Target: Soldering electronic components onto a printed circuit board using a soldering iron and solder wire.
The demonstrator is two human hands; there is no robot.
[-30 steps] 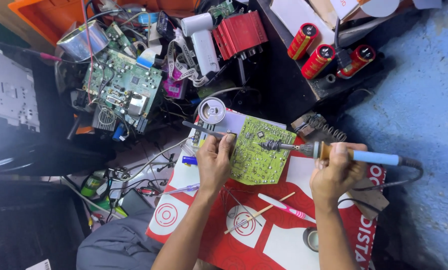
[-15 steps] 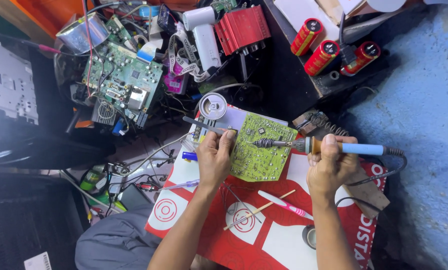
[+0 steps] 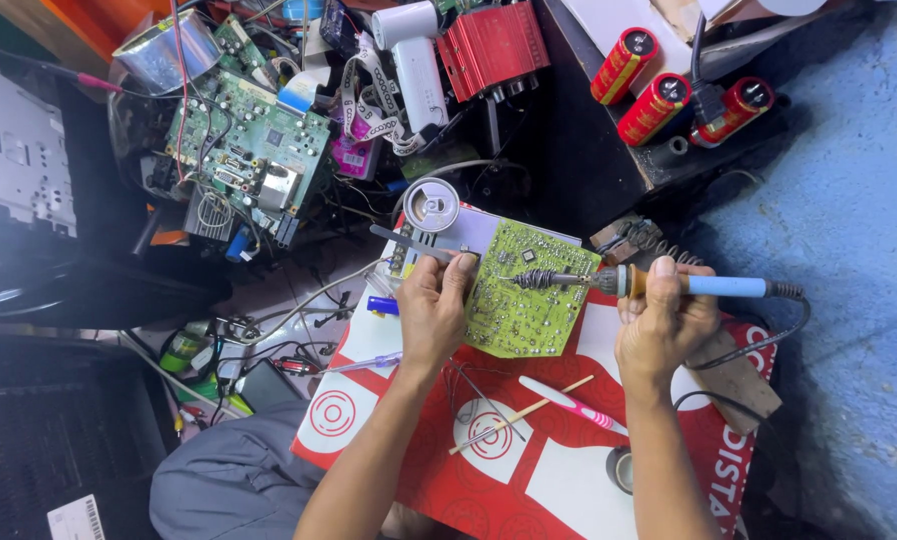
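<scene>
A yellow-green circuit board lies on a red and white board across my lap. My left hand rests at the circuit board's left edge and grips metal tweezers that point up and left. My right hand holds a soldering iron with a blue handle. Its metal tip reaches left over the middle of the circuit board.
A pink toothbrush and a thin wooden stick lie on the red board. A round tin stands behind the circuit board. A larger green circuit board, wires, a red amplifier and red cylindrical capacitors crowd the back.
The soldering iron has shifted slightly left so its tip sits further over the circuit board. The view has shifted a little; my left hand stays at the board's edge.
</scene>
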